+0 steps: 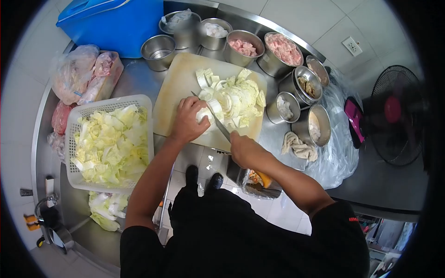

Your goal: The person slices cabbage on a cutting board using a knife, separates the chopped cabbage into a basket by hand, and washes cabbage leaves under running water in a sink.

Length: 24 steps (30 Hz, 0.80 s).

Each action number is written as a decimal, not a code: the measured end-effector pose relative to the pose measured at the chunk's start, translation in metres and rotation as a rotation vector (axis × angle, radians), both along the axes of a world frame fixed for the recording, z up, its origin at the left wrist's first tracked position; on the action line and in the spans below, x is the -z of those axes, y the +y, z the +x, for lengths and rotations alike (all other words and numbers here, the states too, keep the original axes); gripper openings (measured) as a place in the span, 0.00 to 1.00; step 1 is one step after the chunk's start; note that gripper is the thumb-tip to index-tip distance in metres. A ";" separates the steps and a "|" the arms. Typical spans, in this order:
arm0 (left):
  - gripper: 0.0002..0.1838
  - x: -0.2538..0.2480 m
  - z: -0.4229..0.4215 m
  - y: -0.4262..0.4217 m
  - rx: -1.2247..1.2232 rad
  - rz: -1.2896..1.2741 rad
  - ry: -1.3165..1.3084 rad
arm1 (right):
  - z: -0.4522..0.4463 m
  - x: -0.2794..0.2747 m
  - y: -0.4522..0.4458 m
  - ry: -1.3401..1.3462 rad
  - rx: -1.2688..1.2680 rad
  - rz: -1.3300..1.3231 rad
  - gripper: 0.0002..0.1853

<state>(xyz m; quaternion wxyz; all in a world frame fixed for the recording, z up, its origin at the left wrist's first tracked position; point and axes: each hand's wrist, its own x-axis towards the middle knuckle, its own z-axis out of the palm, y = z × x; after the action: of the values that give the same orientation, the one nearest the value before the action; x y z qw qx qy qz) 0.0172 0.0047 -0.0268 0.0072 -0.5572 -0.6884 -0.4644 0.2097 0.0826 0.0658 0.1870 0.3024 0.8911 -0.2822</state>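
A kitchen knife point(220, 123) is held by its handle in my right hand point(246, 150), fingers wrapped around it. Its blade slants up and left across the cutting board point(172, 88), against the napa cabbage. My left hand point(189, 119) grips the uncut end of the napa cabbage point(204, 114) just left of the blade, with fingers curled. Right of the blade, cut cabbage pieces point(238, 99) lie heaped on the board. The knife's edge and my left fingertips are partly hidden.
A white basket point(149, 121) of cut cabbage stands at left over a sink, with more cabbage point(107, 209) below it. Bagged meat point(79, 78) and a blue bin point(111, 32) are behind. Metal pots point(241, 55) ring the board; a cloth point(299, 147) and fan point(394, 113) are at right.
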 end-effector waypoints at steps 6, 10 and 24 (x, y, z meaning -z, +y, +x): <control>0.23 0.001 0.004 -0.006 0.019 -0.017 0.059 | -0.008 0.063 -0.001 0.120 0.050 0.039 0.09; 0.27 -0.003 -0.001 -0.010 -0.018 -0.036 -0.112 | 0.000 0.082 0.037 0.264 0.014 -0.074 0.12; 0.21 0.009 0.011 -0.022 -0.144 -0.024 -0.226 | 0.017 0.072 0.035 0.499 0.323 -0.264 0.16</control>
<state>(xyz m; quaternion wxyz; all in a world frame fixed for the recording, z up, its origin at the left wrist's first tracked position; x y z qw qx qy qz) 0.0286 -0.0176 -0.0358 -0.0439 -0.4504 -0.7285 -0.5143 0.2266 0.1173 -0.0064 -0.0469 0.3346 0.8056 -0.4867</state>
